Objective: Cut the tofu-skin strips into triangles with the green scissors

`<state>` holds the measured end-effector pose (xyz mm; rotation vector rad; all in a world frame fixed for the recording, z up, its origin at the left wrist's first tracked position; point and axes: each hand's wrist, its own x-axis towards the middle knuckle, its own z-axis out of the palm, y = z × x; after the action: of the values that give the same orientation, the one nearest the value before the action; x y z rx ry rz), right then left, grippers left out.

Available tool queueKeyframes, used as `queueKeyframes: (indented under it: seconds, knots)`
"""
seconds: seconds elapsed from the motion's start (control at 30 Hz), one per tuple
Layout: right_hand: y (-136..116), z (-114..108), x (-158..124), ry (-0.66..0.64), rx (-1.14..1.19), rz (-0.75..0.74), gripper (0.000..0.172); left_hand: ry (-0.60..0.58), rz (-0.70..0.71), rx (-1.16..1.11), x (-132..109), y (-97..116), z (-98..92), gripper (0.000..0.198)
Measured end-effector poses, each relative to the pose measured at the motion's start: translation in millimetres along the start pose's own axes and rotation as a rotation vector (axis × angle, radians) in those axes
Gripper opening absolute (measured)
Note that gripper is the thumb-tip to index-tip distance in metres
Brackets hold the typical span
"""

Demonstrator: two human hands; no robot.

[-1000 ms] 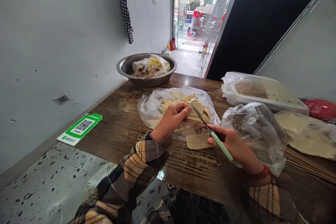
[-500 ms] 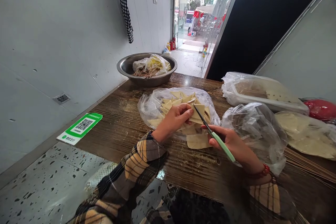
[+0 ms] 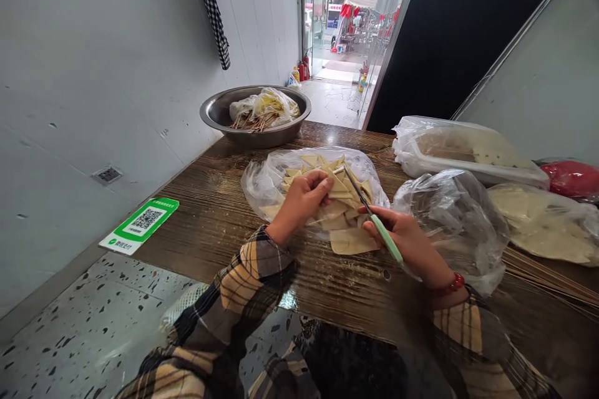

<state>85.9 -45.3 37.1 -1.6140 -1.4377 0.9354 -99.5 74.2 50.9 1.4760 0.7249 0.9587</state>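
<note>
My left hand (image 3: 305, 198) is closed in a pinch on a pale yellow piece of tofu sheet (image 3: 340, 189), above a pile of cut triangular pieces (image 3: 309, 162). Wrapped in my right hand (image 3: 406, 238) are scissors (image 3: 387, 240) with pale green handles. Their dark blades point up and left, at the right side of the held piece. Beneath the pile spreads a clear plastic bag (image 3: 256, 190). One larger flat tofu sheet (image 3: 352, 242) lies at the pile's near edge, below both hands.
A steel basin (image 3: 213, 117) with bagged skewers stands at the far left of the wooden table (image 3: 206, 230). To the right lie a crumpled plastic bag (image 3: 461, 230), a bagged white tray (image 3: 486, 165), bagged tofu sheets (image 3: 547, 224) and thin sticks (image 3: 543, 277). A QR-code card (image 3: 143, 224) lies left.
My left hand has drawn slightly left from the scissors. The squarish piece at the blades no longer stands up there; a triangular piece shows by my left fingers. The view has shifted slightly.
</note>
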Motion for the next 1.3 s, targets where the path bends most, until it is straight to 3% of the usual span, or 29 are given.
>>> queueKeyframes:
  seconds: [0.13,0.3,0.43,0.5,0.57,0.7,0.8,0.93,1.07,1.2,1.3]
  knots:
    - [3.0,-2.2,-1.3,-0.018,0.144,0.042,0.063,0.156,0.135,0.158,8.3,-5.5,-14.7,0.026]
    - [1.5,-6.1,-5.7,0.012,0.197,0.04,0.06,0.307,0.288,0.624,12.1,-8.4,-25.0,0.013]
    - [3.2,-7.6,-6.9,0.036,0.223,0.047,0.059,0.417,0.354,0.805,8.3,-5.3,-20.7,0.024]
    - [4.6,-7.9,-6.3,0.039,0.244,0.047,0.061,0.37,0.384,0.846,5.5,-2.6,-17.2,0.014]
    - [5.1,-8.5,-5.4,0.05,0.261,0.045,0.063,0.228,0.388,0.898,2.7,0.7,-14.8,0.006]
    - [3.7,-10.1,-4.4,0.083,0.25,0.046,0.063,-0.108,0.333,1.078,-1.8,7.7,-14.1,0.017]
    - [3.0,-10.8,-4.4,0.092,0.249,0.051,0.063,-0.246,0.351,1.231,-4.3,11.9,-13.6,0.019]
    - [4.4,-10.7,-4.8,0.093,0.24,0.044,0.062,-0.277,0.361,1.359,-6.4,13.2,-9.9,0.026]
    - [5.4,-10.7,-4.8,0.09,0.203,0.028,0.061,-0.294,0.359,1.364,-6.6,8.8,-7.1,0.02]
    - [6.2,-10.7,-4.7,0.09,0.222,0.037,0.06,-0.294,0.316,1.185,-4.5,4.5,-9.9,0.009]
    - [7.8,-10.2,-4.4,0.091,0.242,0.033,0.06,-0.192,0.233,0.938,-1.1,4.6,-14.7,0.007]
